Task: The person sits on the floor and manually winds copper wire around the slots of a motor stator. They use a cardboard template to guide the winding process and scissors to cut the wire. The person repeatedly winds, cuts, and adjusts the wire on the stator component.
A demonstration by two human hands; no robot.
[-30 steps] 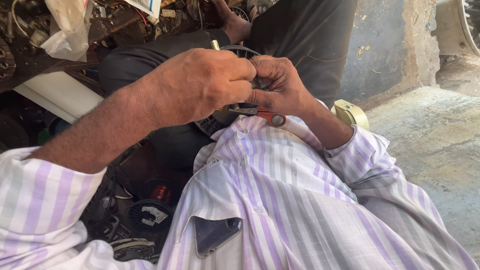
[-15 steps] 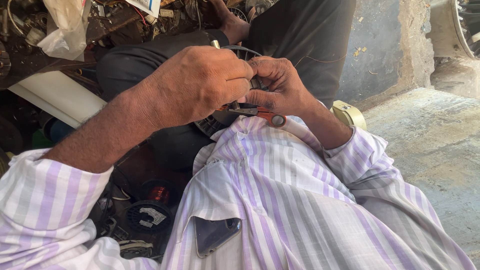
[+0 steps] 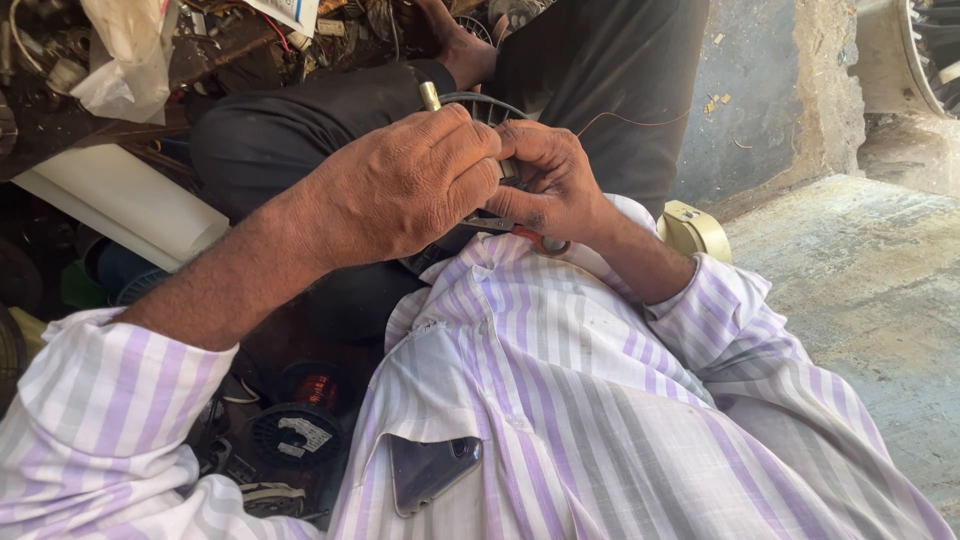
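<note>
Near frame centre, little has changed over the last second: both hands stay locked together over the lap. The left hand (image 3: 415, 185) remains closed around a brass-tipped tool (image 3: 429, 96); the right hand (image 3: 550, 180) keeps pinching a dark round coil (image 3: 480, 104), orange-handled scissors (image 3: 530, 236) tucked beneath.
</note>
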